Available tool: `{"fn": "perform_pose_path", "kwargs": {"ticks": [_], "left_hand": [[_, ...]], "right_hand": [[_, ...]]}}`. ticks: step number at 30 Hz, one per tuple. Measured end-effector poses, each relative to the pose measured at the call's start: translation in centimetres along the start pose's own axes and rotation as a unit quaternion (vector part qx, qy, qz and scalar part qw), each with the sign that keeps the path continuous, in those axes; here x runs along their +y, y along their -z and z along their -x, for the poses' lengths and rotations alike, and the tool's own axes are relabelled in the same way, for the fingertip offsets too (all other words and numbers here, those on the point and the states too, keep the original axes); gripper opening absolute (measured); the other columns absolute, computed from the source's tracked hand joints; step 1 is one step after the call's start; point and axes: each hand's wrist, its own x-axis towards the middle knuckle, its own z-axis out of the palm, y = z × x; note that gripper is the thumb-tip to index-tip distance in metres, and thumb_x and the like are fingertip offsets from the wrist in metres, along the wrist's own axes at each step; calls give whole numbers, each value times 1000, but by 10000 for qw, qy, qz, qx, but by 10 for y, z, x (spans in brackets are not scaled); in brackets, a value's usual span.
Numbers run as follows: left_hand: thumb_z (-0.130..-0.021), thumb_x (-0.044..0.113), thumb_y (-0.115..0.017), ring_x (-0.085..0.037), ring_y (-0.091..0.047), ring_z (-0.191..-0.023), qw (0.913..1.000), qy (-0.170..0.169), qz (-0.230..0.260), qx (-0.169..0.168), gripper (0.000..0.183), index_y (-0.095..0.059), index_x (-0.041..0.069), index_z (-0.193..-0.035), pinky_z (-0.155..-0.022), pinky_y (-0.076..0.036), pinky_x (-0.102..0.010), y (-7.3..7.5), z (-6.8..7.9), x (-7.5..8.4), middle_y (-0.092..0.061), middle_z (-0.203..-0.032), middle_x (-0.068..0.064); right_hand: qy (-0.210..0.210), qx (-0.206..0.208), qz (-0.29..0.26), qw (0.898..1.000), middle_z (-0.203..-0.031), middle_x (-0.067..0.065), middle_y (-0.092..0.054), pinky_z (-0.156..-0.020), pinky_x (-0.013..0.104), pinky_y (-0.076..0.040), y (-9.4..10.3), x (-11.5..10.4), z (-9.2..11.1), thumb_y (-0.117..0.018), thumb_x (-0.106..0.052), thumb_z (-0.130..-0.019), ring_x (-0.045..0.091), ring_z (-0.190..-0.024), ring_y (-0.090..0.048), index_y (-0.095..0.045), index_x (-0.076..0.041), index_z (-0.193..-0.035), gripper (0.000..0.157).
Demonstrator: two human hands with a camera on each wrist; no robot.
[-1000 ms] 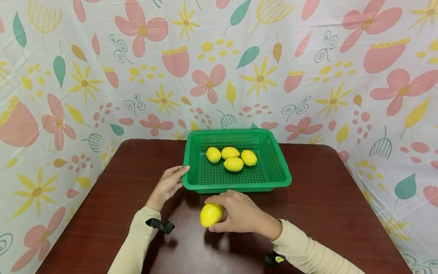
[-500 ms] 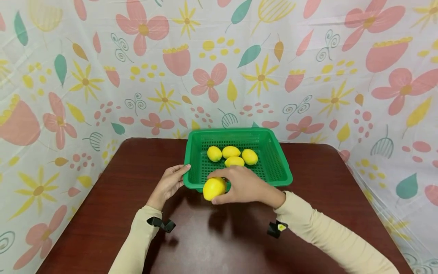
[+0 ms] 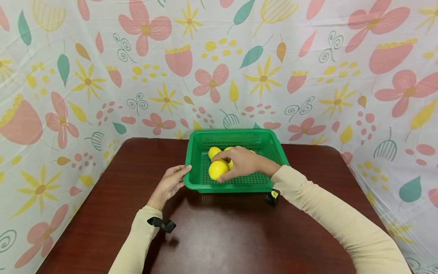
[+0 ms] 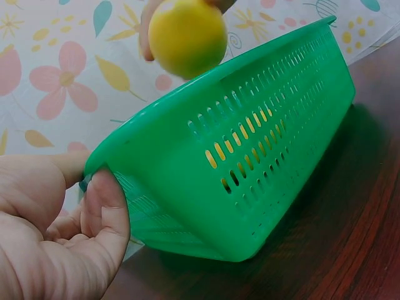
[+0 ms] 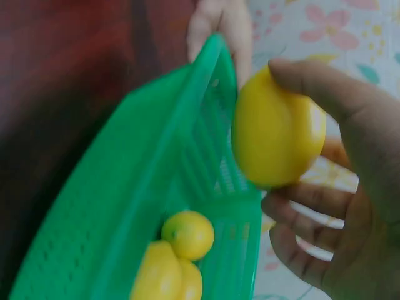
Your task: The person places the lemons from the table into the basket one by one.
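My right hand (image 3: 243, 161) holds a lemon (image 3: 218, 170) between thumb and fingers, over the inside of a green plastic basket (image 3: 232, 188). In the left wrist view the held lemon (image 4: 187, 37) shows above the basket's near rim. My left hand (image 3: 170, 183) pinches the left front corner of the basket rim, the thumb on top and the fingers curled beneath. Other lemons lie on the basket floor, partly hidden by my right hand; one lemon (image 5: 187, 235) is plain to see in the right wrist view.
The basket stands towards the back of a dark red-brown wooden table (image 3: 219, 236). A flower-printed curtain (image 3: 212, 57) closes off the back and both sides. Black straps (image 3: 161, 224) circle both wrists over pale sleeves.
My right hand has carried the lemon forward and up from in front of the basket to over its inside, now covering several lemons there. My left hand keeps its hold on the rim.
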Motion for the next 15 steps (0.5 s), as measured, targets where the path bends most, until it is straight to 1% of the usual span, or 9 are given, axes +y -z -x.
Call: {"fn": "perform_pose_path", "kwargs": {"ticks": [4,7,12,15], "left_hand": [[-105,20,-61,-9,-65,-74,10000,-12,6,11,39,-53,-8,-131,-71,-57,-26,0,0,0,-65,-88,0],[-105,20,-61,-9,-65,-74,10000,-4,-23,-3,43,-51,-10,-134,-70,-57,-25,0,-1,-1,-65,-89,-1],[-105,21,-61,-9,-64,-74,10000,32,-47,-6,48,-48,-11,-138,-70,-57,-25,1,-1,-2,-65,-88,-1],[-105,21,-62,-9,-64,-74,10000,31,-39,14,48,-49,-11,-138,-70,-57,-25,2,-1,-1,-65,-88,-1]], "right_hand": [[57,-129,-45,9999,-123,-2,-70,-82,30,-55,3,17,-13,-83,-48,-84,16,-102,-65,-66,-17,-137,64],[107,-242,-90,9996,-129,-1,-68,-85,34,-56,4,29,-22,-84,-44,-83,20,-106,-64,-65,-17,-138,64],[238,-594,-12,9980,-137,1,-64,-93,43,-56,3,46,-35,-84,-43,-85,25,-112,-63,-62,-17,-141,66],[304,-775,48,9965,-139,2,-63,-96,45,-54,3,54,-41,-84,-42,-85,26,-116,-62,-60,-15,-144,68]]}}
